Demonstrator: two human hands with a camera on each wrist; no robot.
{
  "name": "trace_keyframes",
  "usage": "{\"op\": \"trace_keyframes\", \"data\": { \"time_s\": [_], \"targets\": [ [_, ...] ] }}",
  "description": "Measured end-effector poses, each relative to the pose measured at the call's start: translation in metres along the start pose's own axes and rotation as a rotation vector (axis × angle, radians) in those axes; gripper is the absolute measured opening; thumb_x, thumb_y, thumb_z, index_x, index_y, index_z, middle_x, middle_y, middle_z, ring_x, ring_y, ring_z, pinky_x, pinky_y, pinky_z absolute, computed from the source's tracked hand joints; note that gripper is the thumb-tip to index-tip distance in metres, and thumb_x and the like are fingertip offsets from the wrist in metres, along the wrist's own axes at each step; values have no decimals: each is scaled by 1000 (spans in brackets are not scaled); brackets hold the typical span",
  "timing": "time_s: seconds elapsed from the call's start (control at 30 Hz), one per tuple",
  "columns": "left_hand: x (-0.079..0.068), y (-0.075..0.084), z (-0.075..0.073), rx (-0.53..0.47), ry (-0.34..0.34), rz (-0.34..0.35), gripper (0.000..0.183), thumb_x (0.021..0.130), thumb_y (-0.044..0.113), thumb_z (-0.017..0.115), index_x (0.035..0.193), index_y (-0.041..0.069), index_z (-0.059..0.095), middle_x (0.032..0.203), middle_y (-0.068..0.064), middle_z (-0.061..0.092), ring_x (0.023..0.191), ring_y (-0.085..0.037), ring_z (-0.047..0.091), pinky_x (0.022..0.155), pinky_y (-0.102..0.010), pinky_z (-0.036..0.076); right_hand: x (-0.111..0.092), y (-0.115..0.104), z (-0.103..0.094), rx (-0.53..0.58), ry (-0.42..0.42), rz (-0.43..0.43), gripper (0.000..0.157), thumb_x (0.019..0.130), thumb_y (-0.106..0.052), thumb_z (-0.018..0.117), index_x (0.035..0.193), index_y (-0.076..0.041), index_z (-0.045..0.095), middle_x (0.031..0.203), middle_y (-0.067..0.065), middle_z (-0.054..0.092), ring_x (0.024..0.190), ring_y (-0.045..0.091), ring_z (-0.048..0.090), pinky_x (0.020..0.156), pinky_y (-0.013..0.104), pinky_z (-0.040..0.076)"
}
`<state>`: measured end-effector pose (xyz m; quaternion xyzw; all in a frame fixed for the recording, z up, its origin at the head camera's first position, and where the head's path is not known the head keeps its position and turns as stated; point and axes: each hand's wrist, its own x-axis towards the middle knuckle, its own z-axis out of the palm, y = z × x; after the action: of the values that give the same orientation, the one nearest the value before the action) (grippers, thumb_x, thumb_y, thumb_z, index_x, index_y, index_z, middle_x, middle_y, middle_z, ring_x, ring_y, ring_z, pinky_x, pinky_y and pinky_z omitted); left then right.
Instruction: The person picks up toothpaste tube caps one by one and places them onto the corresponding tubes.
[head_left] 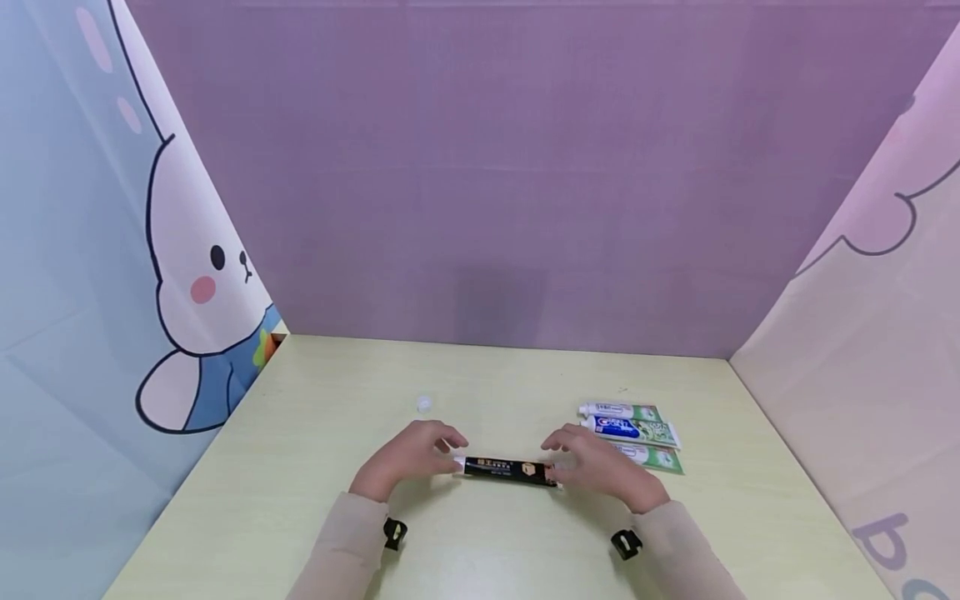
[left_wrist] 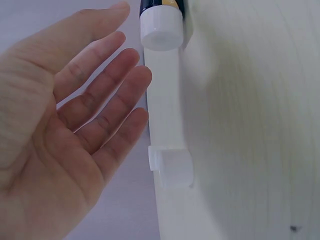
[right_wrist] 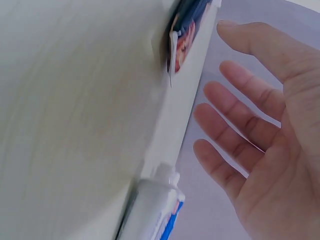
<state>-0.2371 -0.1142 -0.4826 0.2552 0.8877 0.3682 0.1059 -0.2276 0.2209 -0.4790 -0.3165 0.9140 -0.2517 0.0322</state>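
Observation:
A black toothpaste tube (head_left: 506, 470) with gold print lies flat on the table between my two hands, its white cap (left_wrist: 162, 27) at the left end. My left hand (head_left: 416, 454) is at the cap end, fingers relaxed and apart from the tube in the left wrist view. At the tube's flat tail (right_wrist: 181, 50) is my right hand (head_left: 596, 465), its fingers loosely bent with nothing in them. Behind the left hand stands a small white cap (head_left: 424, 403), seen closer as a white cylinder in the left wrist view.
Right of the right hand, a blue, white and green Crest tube (head_left: 633, 430) lies between two white-and-green tubes, one behind (head_left: 621, 411) and one in front (head_left: 660, 458). A purple cloth (head_left: 495, 167) hangs at the table's (head_left: 337, 375) back edge; printed cloths hang at both sides.

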Motion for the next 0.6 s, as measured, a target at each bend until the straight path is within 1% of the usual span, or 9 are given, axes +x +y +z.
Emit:
{"op": "trace_keyframes", "data": {
  "time_s": [0.1, 0.2, 0.4, 0.5, 0.6],
  "targets": [
    [-1, -1, -2, 15, 13, 14, 32, 88, 16, 78, 118, 6, 72, 115, -2, 70, 105, -24, 64, 89, -40, 52, -4, 4, -5, -10, 26, -2, 34, 89, -23, 77, 118, -6, 68, 115, 3, 66, 105, 24, 62, 88, 43, 54],
    [-3, -1, -5, 20, 30, 21, 32, 88, 18, 78, 118, 8, 72, 115, 0, 69, 104, -23, 65, 88, -40, 52, -9, 9, -10, -30, 47, 1, 33, 89, -18, 76, 118, -5, 68, 116, 3, 66, 107, 25, 61, 90, 44, 53],
    [-6, -1, -10, 39, 66, 41, 32, 88, 20, 78, 117, 7, 72, 115, -2, 70, 101, -23, 65, 87, -39, 52, -18, 22, -19, -68, 104, 9, 33, 88, -18, 78, 117, -5, 69, 119, 7, 66, 114, 30, 60, 95, 48, 50],
    [-8, -2, -12, 38, 78, 49, 33, 88, 20, 78, 117, 7, 72, 115, -1, 70, 101, -24, 65, 88, -41, 52, -23, 28, -22, -85, 129, 7, 32, 87, -17, 78, 115, -3, 69, 119, 9, 66, 114, 33, 60, 96, 50, 49],
    [-8, -4, -15, 17, 81, 61, 33, 89, 19, 78, 118, 5, 71, 116, -6, 70, 101, -27, 65, 89, -46, 52, -27, 33, -25, -73, 132, 30, 33, 87, -15, 78, 116, -2, 69, 120, 10, 66, 116, 34, 59, 97, 51, 48]
  ]
}}
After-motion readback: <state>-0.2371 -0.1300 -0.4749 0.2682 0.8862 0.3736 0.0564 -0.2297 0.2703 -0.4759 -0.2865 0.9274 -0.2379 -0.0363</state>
